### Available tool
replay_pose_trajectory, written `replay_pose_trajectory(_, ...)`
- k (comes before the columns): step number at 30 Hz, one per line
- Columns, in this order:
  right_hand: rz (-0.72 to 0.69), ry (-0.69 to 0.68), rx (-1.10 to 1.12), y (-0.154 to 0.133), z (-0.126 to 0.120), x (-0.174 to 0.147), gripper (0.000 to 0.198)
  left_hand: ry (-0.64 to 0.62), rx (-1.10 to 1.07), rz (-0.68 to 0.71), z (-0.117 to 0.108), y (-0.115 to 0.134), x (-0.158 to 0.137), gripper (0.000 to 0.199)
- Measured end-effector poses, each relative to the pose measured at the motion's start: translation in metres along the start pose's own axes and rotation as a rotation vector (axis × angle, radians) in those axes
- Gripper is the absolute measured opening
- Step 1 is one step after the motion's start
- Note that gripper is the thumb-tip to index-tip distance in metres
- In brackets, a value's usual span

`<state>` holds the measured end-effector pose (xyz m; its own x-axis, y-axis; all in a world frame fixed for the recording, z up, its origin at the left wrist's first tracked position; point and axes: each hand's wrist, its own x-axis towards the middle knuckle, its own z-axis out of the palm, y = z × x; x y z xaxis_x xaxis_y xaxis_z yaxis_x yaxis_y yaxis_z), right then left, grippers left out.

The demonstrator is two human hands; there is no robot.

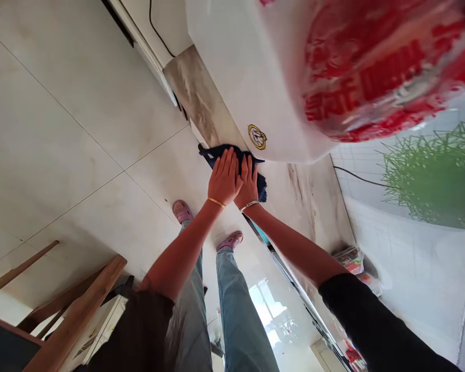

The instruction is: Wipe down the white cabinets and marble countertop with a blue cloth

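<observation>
A dark blue cloth (261, 187) lies bunched on a marble-patterned ledge (201, 98), close to its front edge. My left hand (223, 178), with a yellow band at the wrist, presses flat on the cloth with its fingers stretched out. Beside it, my right hand (248, 186), wearing a pale bracelet, also rests flat on the cloth. The two hands touch along their thumb sides. Part of the cloth is hidden beneath them.
A white box-like thing (232, 62) with a round yellow-and-black emblem stands on the ledge, a red-printed plastic bag (372, 77) above it. Packages (351, 258) sit farther along the ledge. A wooden chair-like frame (89, 310) is at lower left on the tiled floor (81, 129).
</observation>
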<state>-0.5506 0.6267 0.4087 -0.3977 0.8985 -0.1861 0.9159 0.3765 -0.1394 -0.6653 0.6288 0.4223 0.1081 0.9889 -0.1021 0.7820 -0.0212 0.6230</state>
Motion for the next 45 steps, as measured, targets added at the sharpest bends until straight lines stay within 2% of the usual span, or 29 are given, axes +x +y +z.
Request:
replay_pose_trajectory(7,0.025,0.007,0.001,-0.052,-0.013,0.112,0.058,-0.033,-0.03,-0.016,-0.072,-0.069,0.075,0.064)
replay_pose_trajectory(12,-0.015,0.025,-0.013,-0.09,-0.031,0.199,0.058,-0.028,0.026,-0.016,-0.113,-0.127,0.134,0.065)
replay_pose_trajectory(15,-0.109,0.062,-0.012,-0.107,-0.04,0.249,0.056,-0.002,0.026,-0.127,-0.129,-0.159,0.167,0.062)
replay_pose_trajectory(18,-0.218,0.068,-0.016,-0.115,-0.045,0.275,0.056,0.001,0.037,-0.296,-0.136,-0.17,0.184,0.06)
replay_pose_trajectory(20,-0.217,0.089,-0.016,-0.112,-0.045,0.27,0.055,0.029,0.009,-0.334,-0.131,-0.162,0.179,0.061)
replay_pose_trajectory(23,-0.156,0.122,-0.02,-0.096,-0.038,0.227,0.056,0.095,-0.043,-0.244,-0.11,-0.132,0.148,0.064)
replay_pose_trajectory(27,-0.053,0.056,-0.086,-0.056,-0.021,0.125,0.061,0.023,-0.078,-0.091,-0.066,-0.074,0.081,0.065)
replay_pose_trajectory(31,0.047,-0.075,-0.127,-0.012,-0.005,0.015,0.059,-0.14,-0.121,0.036,-0.021,-0.018,0.014,0.062)
replay_pose_trajectory(33,0.093,-0.117,-0.125,0.004,0.0,-0.029,0.058,-0.208,-0.144,0.093,-0.002,0.005,-0.012,0.062)
replay_pose_trajectory(35,0.153,-0.139,-0.127,0.014,0.002,-0.058,0.056,-0.232,-0.156,0.098,0.011,0.02,-0.03,0.061)
replay_pose_trajectory(37,0.179,-0.151,-0.133,0.018,0.002,-0.071,0.055,-0.233,-0.16,0.096,0.017,0.026,-0.039,0.06)
replay_pose_trajectory(39,0.16,-0.17,-0.144,0.018,0.0,-0.068,0.054,-0.242,-0.154,0.122,0.015,0.022,-0.04,0.06)
replay_pose_trajectory(42,0.095,-0.197,-0.15,0.01,-0.002,-0.039,0.053,-0.254,-0.126,0.145,0.0,-0.001,-0.025,0.064)
replay_pose_trajectory(45,0.033,-0.171,-0.132,-0.007,-0.005,0.009,0.054,-0.2,-0.103,0.131,-0.024,-0.036,0.003,0.067)
